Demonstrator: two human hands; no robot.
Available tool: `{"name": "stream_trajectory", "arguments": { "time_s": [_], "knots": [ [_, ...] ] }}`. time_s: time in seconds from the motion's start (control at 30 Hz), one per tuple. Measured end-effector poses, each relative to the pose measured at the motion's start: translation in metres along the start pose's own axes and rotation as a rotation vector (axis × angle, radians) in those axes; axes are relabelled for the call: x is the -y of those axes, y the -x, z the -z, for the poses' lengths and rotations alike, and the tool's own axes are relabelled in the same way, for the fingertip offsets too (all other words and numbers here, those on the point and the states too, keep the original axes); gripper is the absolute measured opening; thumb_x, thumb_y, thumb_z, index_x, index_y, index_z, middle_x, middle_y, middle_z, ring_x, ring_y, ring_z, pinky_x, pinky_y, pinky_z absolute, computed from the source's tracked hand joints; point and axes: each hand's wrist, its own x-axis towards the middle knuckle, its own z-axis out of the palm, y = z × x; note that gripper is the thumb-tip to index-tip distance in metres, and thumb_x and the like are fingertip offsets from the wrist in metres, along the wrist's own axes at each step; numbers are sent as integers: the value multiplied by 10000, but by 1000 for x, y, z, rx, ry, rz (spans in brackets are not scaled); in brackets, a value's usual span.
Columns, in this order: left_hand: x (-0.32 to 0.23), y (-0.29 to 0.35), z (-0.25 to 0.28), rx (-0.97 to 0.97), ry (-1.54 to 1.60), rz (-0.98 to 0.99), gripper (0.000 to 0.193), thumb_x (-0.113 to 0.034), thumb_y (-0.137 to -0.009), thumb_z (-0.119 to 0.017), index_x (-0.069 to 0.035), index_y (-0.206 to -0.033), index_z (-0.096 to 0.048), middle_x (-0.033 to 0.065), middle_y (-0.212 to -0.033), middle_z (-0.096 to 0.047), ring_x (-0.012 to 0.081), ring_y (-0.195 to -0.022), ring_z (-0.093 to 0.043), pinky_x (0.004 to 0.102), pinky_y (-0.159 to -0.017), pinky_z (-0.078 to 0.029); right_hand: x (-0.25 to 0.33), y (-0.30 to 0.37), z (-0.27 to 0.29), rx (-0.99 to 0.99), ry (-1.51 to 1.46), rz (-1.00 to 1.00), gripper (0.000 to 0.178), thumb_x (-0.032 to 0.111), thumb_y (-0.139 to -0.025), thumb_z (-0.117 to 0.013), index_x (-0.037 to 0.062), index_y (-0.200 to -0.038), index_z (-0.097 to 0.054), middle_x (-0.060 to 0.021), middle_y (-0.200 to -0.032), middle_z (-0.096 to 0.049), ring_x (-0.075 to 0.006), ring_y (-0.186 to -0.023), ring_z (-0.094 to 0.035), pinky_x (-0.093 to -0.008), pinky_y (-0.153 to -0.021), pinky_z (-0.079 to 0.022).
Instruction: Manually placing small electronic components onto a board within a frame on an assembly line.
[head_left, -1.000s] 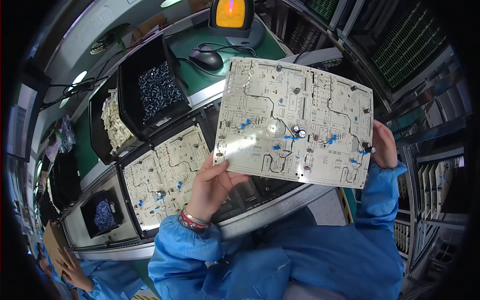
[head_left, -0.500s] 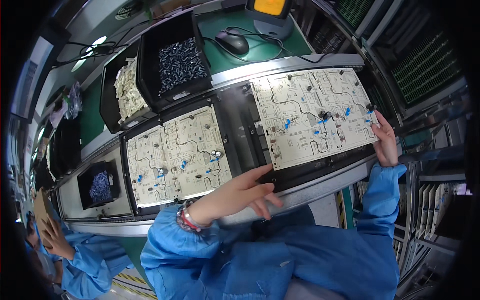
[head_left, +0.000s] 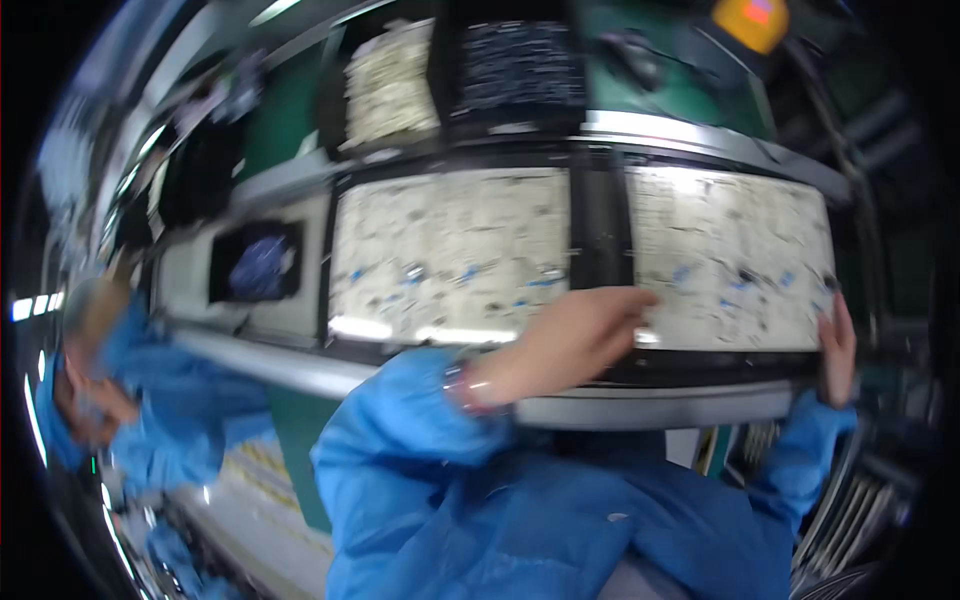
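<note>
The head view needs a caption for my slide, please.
Left hand and right hand at opposite edges of a pale circuit board, another board to its left.

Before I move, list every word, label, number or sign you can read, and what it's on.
None can be read.
Right circuit board: markings too blurred.
Left circuit board: markings too blurred.
Pale patch on the black bin of dark parts: too small and blurred.

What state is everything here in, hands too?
Right board: flat, parts fitted, in a black frame
Left board: flat, parts fitted
Left hand: fingers bent, at right board's left edge
Right hand: at its right edge, grip unclear
Cream parts: heaped
Dark parts: heaped
Blue parts: heaped
Mouse: unheld
Yellow device: reddish glow
</note>
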Motion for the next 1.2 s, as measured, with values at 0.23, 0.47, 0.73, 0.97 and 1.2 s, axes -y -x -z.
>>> {"name": "stream_trajectory", "arguments": {
  "time_s": [0.23, 0.47, 0.73, 0.97, 1.2],
  "knots": [
    [17, 3, -37, -52, -655, -459, 328, -228, -722, -654, -20, -966, -582, 144, -1185, -503, 305, -1187, -425, 399, -1007, -325, -30, -22, 50, 111, 503, 217, 474, 124, -894, -563, -4, -1323, -407, -83, -1268, -417, -182, -1163, -408, -276, -992, -296],
    [17, 8, -43, -71, -682, -434, 323, -262, -723, -654, -15, -925, -608, 150, -1178, -506, 313, -1176, -419, 412, -1005, -321, 7, -1, -13, 40, 874, 361, 529, 206, -886, -572, 116, -1371, -381, -133, -1342, -372, -271, -1254, -337, -359, -1038, -254],
    [14, 10, -40, 35, -662, -394, 342, -267, -727, -643, -4, -943, -612, 149, -1177, -503, 307, -1149, -428, 395, -988, -329, 8, -4, -8, 111, 745, 324, 525, 86, -871, -566, 57, -1360, -379, -139, -1329, -424, -235, -1215, -408, -320, -1022, -287],
    [13, 7, -38, -5, -648, -430, 419, -262, -717, -658, 0, -1030, -565, 151, -1213, -493, 290, -1156, -431, 387, -993, -336, 5, 4, -15, 28, 881, 426, 476, 92, -875, -550, 37, -1329, -417, -144, -1328, -448, -251, -1200, -437, -322, -1013, -316],
    [-1, 28, -5, 100, -608, -323, 319, -151, -748, -649, -38, -1042, -597, 89, -1210, -522, 299, -1190, -442, 408, -968, -387, 46, 10, -56, 10, 841, 415, 506, 39, -727, -677, 9, -1202, -504, -154, -1096, -561, -285, -966, -534, -340, -868, -420]
  ]
}}
